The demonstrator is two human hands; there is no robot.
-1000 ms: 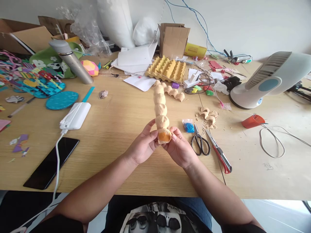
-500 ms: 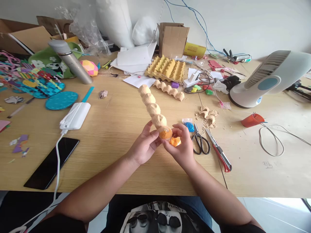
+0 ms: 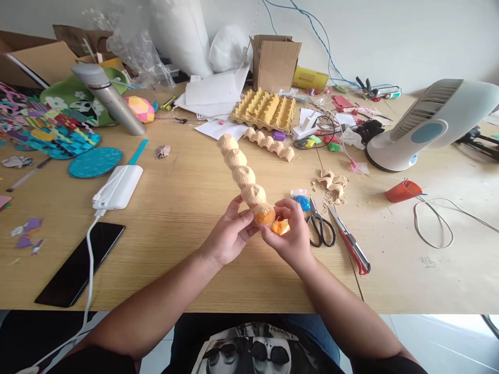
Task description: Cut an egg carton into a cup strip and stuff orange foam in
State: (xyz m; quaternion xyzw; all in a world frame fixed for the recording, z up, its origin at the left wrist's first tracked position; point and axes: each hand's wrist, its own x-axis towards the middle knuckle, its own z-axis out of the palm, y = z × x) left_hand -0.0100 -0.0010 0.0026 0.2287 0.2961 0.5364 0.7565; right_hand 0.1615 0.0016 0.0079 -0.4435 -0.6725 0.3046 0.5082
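Observation:
Between my hands is a strip of egg carton (image 3: 244,176), a row of several tan pulp bumps pointing up and away from me. Orange clay (image 3: 264,215) covers part of the bump nearest me. My left hand (image 3: 226,231) grips the near end from the left, thumb on top. The fingers of my right hand (image 3: 290,228) close on the same end from the right. A packet of orange clay (image 3: 279,227) shows just behind my right fingers; I cannot tell whether they touch it.
Right of my hands lie black-handled scissors (image 3: 322,228), a red utility knife (image 3: 353,244) and a blue clay packet (image 3: 301,201). Carton scraps (image 3: 331,183) are beyond. A yellow egg tray (image 3: 265,110) sits farther back, a fan (image 3: 424,130) at right, a phone (image 3: 80,265) at left.
The hands and the egg carton strip stay almost in place, the strip's far end tipping slightly left. The whole view has shifted a little.

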